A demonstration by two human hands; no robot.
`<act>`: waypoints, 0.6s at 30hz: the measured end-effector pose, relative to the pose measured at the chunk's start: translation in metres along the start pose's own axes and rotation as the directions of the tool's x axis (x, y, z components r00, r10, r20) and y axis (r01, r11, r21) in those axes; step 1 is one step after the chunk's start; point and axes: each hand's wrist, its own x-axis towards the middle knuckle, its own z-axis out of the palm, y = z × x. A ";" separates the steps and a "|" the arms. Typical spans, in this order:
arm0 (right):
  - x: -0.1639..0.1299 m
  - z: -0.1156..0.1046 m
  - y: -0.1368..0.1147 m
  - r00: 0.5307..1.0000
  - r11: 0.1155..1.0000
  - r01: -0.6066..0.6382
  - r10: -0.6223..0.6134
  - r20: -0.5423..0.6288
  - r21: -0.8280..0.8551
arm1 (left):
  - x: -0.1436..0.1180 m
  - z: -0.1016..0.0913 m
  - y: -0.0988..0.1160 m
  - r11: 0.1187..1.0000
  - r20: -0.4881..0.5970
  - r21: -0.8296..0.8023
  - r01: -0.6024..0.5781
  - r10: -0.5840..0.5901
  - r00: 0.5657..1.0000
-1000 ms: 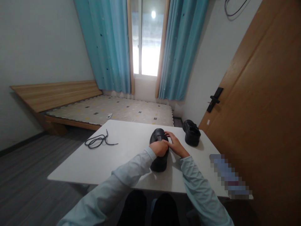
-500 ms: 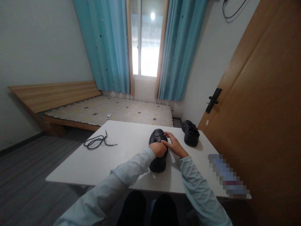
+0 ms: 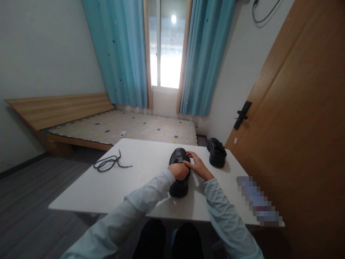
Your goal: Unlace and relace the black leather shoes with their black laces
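I have the black shoe [image 3: 178, 189] standing on the white table [image 3: 140, 183], toe pointing away, and the left hand [image 3: 179, 171] bent over its opening with its fingers hidden, so I can't tell whether they grip anything. I see the right hand [image 3: 198, 167] at the shoe's right side, thumb and fingers parted, with the other shoe [image 3: 217, 156] farther right and a loose dark lace [image 3: 107, 163] well to the left

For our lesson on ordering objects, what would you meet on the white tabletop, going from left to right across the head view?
Dark shoelace → nearer black shoe → farther black shoe → pixelated bluish item.
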 end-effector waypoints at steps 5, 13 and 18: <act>0.001 0.000 0.001 1.000 1.000 0.000 0.000 0.001 -0.012 | -0.003 0.007 -0.002 0.998 -0.077 -0.025 0.055 -0.057 0.995; 0.002 0.001 0.003 1.000 1.000 0.007 -0.007 -0.003 -0.002 | -0.025 0.011 0.006 0.970 -0.311 -0.147 0.194 -0.231 0.922; 0.001 0.001 0.003 1.000 1.000 0.018 -0.018 0.004 0.007 | -0.034 0.001 0.009 0.954 -0.343 -0.167 0.247 -0.291 0.893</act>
